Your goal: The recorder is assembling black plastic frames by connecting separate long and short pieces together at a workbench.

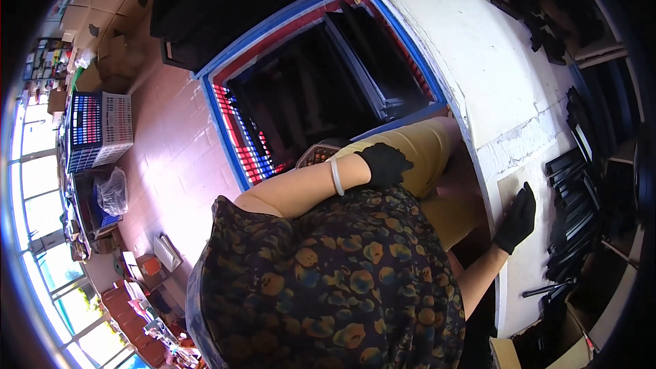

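My left hand [387,166], in a black glove with a white bangle at the wrist, rests over my lap on the yellow trousers [429,147]. Its fingers look curled, and whatever they may hold is hidden. On the white tabletop [509,82] to my right lies my right hand [517,222], also black-gloved, its fingers stretched out and nothing seen in them. Just right of it, black strip-like parts [572,219] lie in a row of stacks. Ahead of my lap stands a large blue-edged crate [236,143] with red and white slotted walls, holding dark flat pieces [301,89].
More black pieces [526,14] are scattered at the table's far end. An open cardboard box [506,355] sits by its near corner. Across the tiled floor [174,123], a slotted crate [102,130] and cartons [102,0] stand at the left, near windows.
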A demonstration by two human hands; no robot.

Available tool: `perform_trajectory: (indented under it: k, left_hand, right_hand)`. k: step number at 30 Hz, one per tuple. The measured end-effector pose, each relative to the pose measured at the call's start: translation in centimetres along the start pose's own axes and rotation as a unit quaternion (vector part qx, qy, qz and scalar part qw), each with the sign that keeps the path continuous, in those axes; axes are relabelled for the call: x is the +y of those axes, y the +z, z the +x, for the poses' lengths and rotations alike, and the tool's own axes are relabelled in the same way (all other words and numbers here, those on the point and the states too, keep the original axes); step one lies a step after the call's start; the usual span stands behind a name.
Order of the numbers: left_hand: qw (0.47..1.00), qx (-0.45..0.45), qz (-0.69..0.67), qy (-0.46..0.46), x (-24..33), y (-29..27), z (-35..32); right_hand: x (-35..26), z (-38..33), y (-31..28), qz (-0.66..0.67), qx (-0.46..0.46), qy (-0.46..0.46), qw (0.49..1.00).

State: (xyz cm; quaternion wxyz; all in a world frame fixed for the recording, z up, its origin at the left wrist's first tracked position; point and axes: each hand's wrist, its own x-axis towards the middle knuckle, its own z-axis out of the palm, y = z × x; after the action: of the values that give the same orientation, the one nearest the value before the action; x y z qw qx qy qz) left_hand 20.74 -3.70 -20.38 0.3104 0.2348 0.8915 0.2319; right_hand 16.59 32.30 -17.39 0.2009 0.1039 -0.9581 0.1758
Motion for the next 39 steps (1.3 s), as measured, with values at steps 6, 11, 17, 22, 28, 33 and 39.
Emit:
perform_trajectory:
  k: [6, 11, 17, 22, 28, 33, 39]
  left_hand:
    - [0.997, -0.078, 0.003, 0.017, -0.8, -0.7, 2.2]
    - [0.995, -0.011, -0.049, 0.087, -2.2, 0.3, 3.8]
    - [0.994, 0.032, -0.064, 0.081, -5.0, 0.9, 2.7]
    - [0.989, 0.049, -0.032, 0.136, -5.2, 0.4, 3.3]
    - [0.985, 0.113, -0.073, 0.105, -5.8, 2.5, 3.6]
    - [0.974, 0.13, -0.101, 0.155, -5.9, 2.2, 4.0]
    - [0.912, 0.233, -0.164, 0.296, -2.2, -6.4, 4.6]
  right_hand:
    - [0.2, -0.4, 0.1, -0.003, 0.013, 0.049, 0.999]
    - [1.4, -2.2, -1.2, -0.064, 0.032, 0.047, 0.996]
    - [-3.1, 1.4, 1.0, 0.079, 0.057, 0.184, 0.978]
    - [-3.4, 0.8, 1.6, -0.058, 0.073, 0.153, 0.984]
    - [-3.6, 1.2, 1.1, -0.089, 0.062, 0.125, 0.986]
    - [-3.0, -0.1, 1.8, -0.052, 0.086, 0.142, 0.985]
    - [-5.1, 1.6, 1.4, -0.037, 0.124, 0.174, 0.976]
